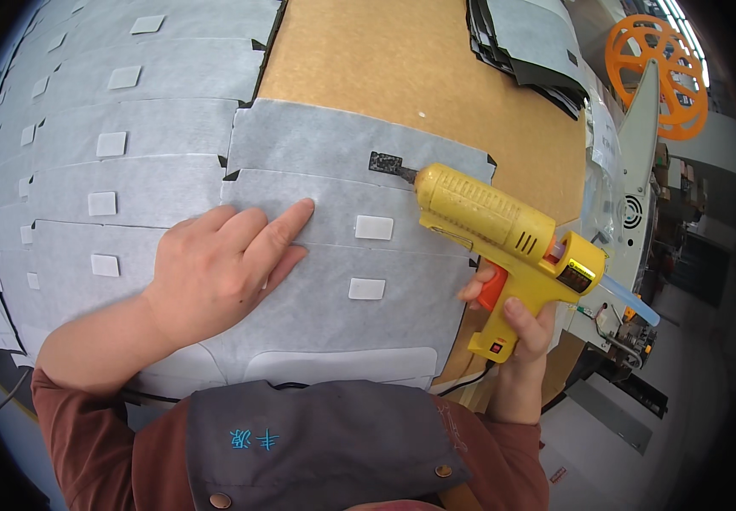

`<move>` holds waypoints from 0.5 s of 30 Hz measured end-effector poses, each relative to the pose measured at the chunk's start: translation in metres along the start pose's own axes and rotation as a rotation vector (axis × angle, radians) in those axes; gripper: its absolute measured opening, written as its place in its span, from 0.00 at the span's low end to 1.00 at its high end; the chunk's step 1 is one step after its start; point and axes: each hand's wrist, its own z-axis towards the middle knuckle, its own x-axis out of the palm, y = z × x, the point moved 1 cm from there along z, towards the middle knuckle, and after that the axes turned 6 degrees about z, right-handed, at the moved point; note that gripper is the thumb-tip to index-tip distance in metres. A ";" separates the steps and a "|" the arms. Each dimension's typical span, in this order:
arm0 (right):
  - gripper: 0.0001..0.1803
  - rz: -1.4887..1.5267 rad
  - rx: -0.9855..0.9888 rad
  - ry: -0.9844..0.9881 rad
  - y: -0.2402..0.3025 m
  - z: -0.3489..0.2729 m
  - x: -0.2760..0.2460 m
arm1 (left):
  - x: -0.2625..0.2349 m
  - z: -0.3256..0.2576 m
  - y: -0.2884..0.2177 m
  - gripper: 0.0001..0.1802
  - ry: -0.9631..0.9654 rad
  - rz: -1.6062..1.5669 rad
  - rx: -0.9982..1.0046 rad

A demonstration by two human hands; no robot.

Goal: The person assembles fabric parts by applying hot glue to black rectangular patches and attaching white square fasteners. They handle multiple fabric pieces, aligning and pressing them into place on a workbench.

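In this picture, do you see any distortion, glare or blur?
Head view: the lens bows the grey sheets near the left rim, and the corners go black; head view: a bright light glares at upper right; head view: the yellow glue gun looks fairly sharp.

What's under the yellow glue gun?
Grey sheets and a tan board show beneath the yellow glue gun. Its body covers the spot right underneath, so I can't see that.

Tan, flat-topped bench [359, 51], surface showing upper centre. Directly on it: overlapping pale-grey, fabric-like rectangular sheets [278, 140], left and centre; stack of black-edged grey sheets [538, 34], upper right.
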 end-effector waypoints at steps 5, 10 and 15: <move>0.31 0.004 0.010 0.083 -0.001 0.000 -0.008 | 0.000 0.000 0.000 0.29 0.001 0.003 0.002; 0.31 0.009 0.028 0.039 0.008 0.005 0.013 | -0.001 0.000 0.000 0.30 0.015 0.002 -0.005; 0.32 -0.016 0.029 0.066 0.006 0.012 0.012 | -0.001 0.000 0.000 0.30 -0.002 -0.013 -0.001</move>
